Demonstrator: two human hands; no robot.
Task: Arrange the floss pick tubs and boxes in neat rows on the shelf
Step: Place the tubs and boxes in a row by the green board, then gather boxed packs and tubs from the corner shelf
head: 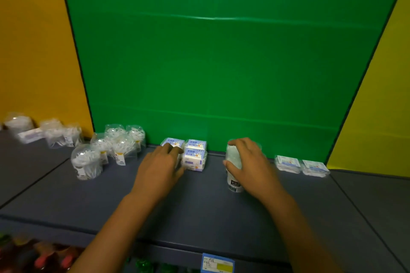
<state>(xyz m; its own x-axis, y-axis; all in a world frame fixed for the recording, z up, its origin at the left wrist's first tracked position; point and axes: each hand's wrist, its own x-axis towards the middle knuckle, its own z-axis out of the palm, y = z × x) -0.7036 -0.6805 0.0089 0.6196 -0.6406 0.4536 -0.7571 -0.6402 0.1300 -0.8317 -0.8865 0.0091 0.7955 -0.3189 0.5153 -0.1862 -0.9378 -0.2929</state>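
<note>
My left hand (158,167) rests on a white floss pick box, mostly hidden under it, beside a block of three more boxes (194,157) against the green back wall. My right hand (248,163) is closed around a clear floss pick tub (233,170) with a dark label, standing upright on the grey shelf (199,206). To the left stands a cluster of several clear tubs (115,146) full of white picks, with one tub (86,162) nearer the front. Two flat boxes (301,165) lie at the right by the back wall.
More tubs and a box (44,132) sit on the neighbouring shelf section at the far left. Yellow panels flank the green wall. A blue and yellow price tag (218,264) hangs on the shelf's front edge. Bottles (33,255) show on the level below.
</note>
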